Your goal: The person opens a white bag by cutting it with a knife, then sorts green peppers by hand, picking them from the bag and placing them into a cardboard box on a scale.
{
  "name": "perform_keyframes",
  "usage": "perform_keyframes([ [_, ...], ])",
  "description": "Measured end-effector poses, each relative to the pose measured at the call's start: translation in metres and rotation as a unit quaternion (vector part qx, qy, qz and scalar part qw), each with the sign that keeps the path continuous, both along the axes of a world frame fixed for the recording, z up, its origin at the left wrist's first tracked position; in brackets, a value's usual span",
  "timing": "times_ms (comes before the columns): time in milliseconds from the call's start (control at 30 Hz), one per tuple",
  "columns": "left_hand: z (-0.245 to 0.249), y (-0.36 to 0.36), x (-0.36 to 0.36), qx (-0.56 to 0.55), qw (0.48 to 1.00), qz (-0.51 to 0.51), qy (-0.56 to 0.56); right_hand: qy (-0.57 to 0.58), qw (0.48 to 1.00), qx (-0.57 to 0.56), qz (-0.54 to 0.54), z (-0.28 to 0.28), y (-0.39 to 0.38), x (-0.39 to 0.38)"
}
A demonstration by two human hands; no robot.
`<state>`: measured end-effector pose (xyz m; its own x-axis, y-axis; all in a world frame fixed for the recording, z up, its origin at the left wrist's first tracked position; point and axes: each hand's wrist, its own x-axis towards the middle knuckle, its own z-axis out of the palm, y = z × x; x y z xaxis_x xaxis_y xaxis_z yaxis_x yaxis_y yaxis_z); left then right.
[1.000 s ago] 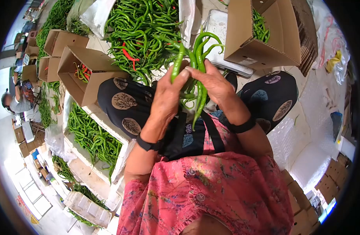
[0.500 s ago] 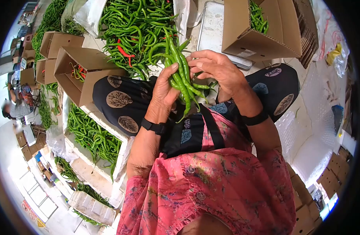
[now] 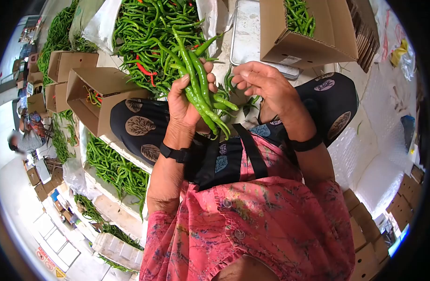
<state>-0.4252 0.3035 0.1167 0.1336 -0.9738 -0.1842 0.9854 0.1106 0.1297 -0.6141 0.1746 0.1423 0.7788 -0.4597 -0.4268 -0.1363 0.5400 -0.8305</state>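
Note:
A bundle of long green chili peppers (image 3: 196,86) lies in my left hand (image 3: 183,102), its thumb across the front and fingers wrapped behind. The pepper tips point down towards my lap. To the right, my right hand (image 3: 267,85) is apart from the bundle, thumb and fingers curled together. A single green chili pepper (image 3: 229,78) shows right at its fingertips; I cannot tell whether they grip it. Beyond the bundle spreads a large heap of green chili peppers (image 3: 145,33), with a few red chili peppers (image 3: 144,69) among them.
An open cardboard box (image 3: 313,49) with green peppers stands at the upper right, beside a white metal tray-like plate (image 3: 245,33). At the left are another cardboard box (image 3: 114,110) with some red peppers and a white foam crate (image 3: 145,164) of green ones. Flattened cardboard (image 3: 362,37) is stacked far right.
My right hand has moved away from the bundle to the right. My left hand has shifted slightly left with the peppers, its fingers now wrapped further around them.

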Motion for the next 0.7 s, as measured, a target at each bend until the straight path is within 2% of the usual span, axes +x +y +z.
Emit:
perform_keyframes([
  [167,0.013,-0.010,0.000,-0.009,1.000,-0.012,-0.009,-0.042,0.998,0.016,0.036,0.000,0.009,-0.003],
  [233,0.022,-0.018,0.000,0.000,1.000,-0.011,-0.009,-0.109,0.991,0.043,0.062,-0.007,0.014,0.000],
  [367,0.046,-0.034,0.000,0.007,0.999,-0.034,-0.035,-0.105,0.987,-0.071,0.094,0.007,0.010,0.000],
  [400,0.055,-0.038,-0.001,0.009,0.997,-0.042,-0.057,-0.116,0.989,0.074,0.048,0.009,0.014,-0.001],
  [433,0.063,-0.044,-0.001,0.015,0.995,-0.050,-0.090,-0.148,0.982,0.116,0.008,0.007,0.013,0.000],
  [500,0.081,-0.056,-0.003,0.023,0.990,-0.062,-0.128,-0.121,0.974,0.178,-0.077,0.004,0.011,-0.003],
  [633,0.116,-0.083,-0.007,0.020,0.980,-0.090,-0.178,-0.102,0.965,0.189,-0.152,-0.024,0.014,-0.010],
  [667,0.125,-0.092,-0.008,0.004,0.978,-0.101,-0.183,-0.127,0.974,0.133,-0.134,-0.029,0.017,-0.010],
  [700,0.137,-0.101,-0.011,-0.002,0.971,-0.113,-0.210,-0.147,0.970,0.146,-0.124,-0.029,0.019,-0.015],
])
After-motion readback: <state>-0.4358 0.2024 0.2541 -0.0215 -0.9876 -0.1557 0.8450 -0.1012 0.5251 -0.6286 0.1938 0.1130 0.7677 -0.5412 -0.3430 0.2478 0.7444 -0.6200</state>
